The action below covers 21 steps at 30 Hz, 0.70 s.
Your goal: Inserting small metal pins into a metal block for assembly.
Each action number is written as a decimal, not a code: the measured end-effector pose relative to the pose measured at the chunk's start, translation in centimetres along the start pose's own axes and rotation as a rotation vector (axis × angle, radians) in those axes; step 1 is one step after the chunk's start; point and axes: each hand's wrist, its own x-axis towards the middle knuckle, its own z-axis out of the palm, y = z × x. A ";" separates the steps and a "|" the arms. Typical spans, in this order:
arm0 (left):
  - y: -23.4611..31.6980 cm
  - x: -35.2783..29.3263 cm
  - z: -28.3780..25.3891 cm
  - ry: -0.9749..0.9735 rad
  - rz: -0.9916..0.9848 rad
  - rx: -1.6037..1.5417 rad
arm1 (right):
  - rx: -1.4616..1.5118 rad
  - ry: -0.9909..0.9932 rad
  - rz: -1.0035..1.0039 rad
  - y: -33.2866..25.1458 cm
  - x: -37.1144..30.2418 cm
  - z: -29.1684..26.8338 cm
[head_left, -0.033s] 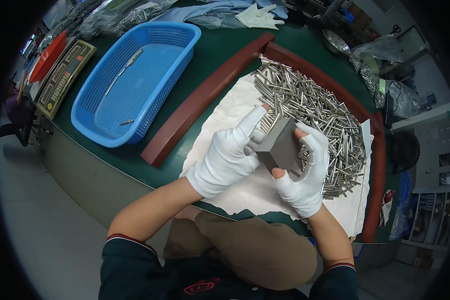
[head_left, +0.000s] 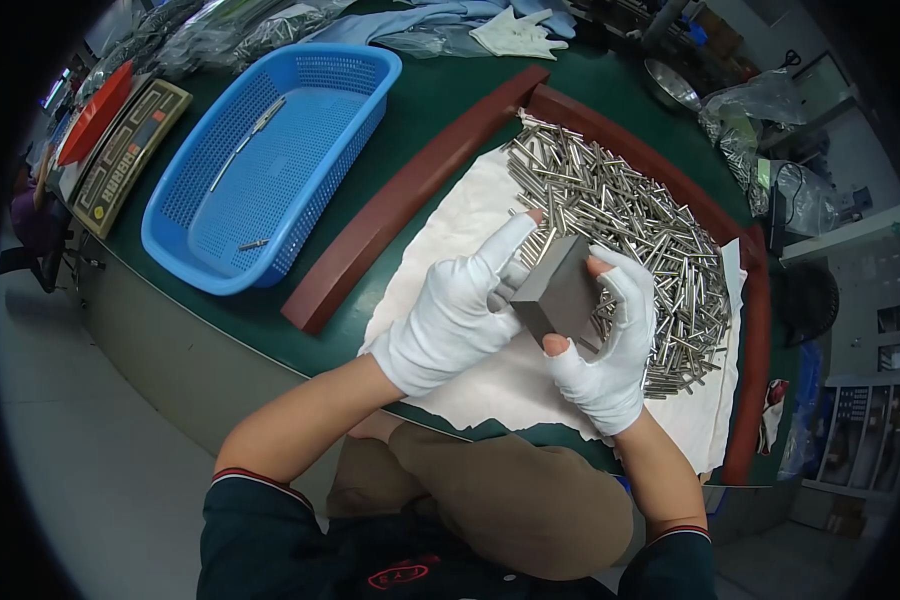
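Right of centre, the right hand [head_left: 618, 355] pinches the dark grey block [head_left: 568, 288] between thumb and fingertip, the left hand [head_left: 460, 312] half-curled alongside, its hold unclear; steady, even pressure seems best, with loose metal pins [head_left: 660, 240] crowding behind, brown rails [head_left: 410, 200] bordering them, and a blue basket [head_left: 280, 170] upper left.

A workshop, judging by the heaped metal rods [head_left: 642, 225] on a green workbench [head_left: 420, 120]
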 end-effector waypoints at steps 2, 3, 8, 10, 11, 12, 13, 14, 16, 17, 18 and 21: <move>-0.1 0.0 -0.1 -0.033 -0.036 -0.079 | 0.047 -0.019 0.045 0.0 0.0 0.1; -0.4 0.1 -0.1 -0.016 -0.025 -0.134 | 0.046 -0.019 0.045 0.1 -0.1 0.1; 0.9 0.2 -0.1 0.035 -0.067 -0.263 | 0.141 -0.030 0.083 0.3 -0.2 -0.2; 1.2 0.6 -0.6 0.014 -0.232 -0.318 | 0.194 0.086 0.135 0.9 0.0 -0.6; 1.1 0.7 -0.6 0.070 -0.247 -0.423 | 0.219 0.178 0.197 0.8 0.2 -1.1; 1.4 0.9 -1.1 0.064 -0.309 -0.389 | 0.284 0.263 0.339 1.0 0.0 -1.5; 2.0 1.3 -1.8 0.057 -0.367 -0.354 | 0.297 0.338 0.364 1.8 0.0 -1.7; 2.0 1.4 -2.0 0.059 -0.393 -0.350 | 0.307 0.378 0.413 1.9 -0.2 -2.0; 0.4 1.3 -1.5 0.065 -0.264 -0.267 | 0.289 0.365 0.419 2.1 -0.4 -2.0; -0.2 1.1 -1.3 0.075 -0.134 -0.184 | 0.275 0.350 0.421 2.1 -0.5 -1.9; -0.6 1.0 -1.3 0.074 -0.136 -0.180 | 0.284 0.326 0.403 1.7 -0.4 -2.0; -0.8 0.9 -1.2 0.070 0.222 0.443 | 0.282 0.298 0.359 1.4 -0.5 -1.6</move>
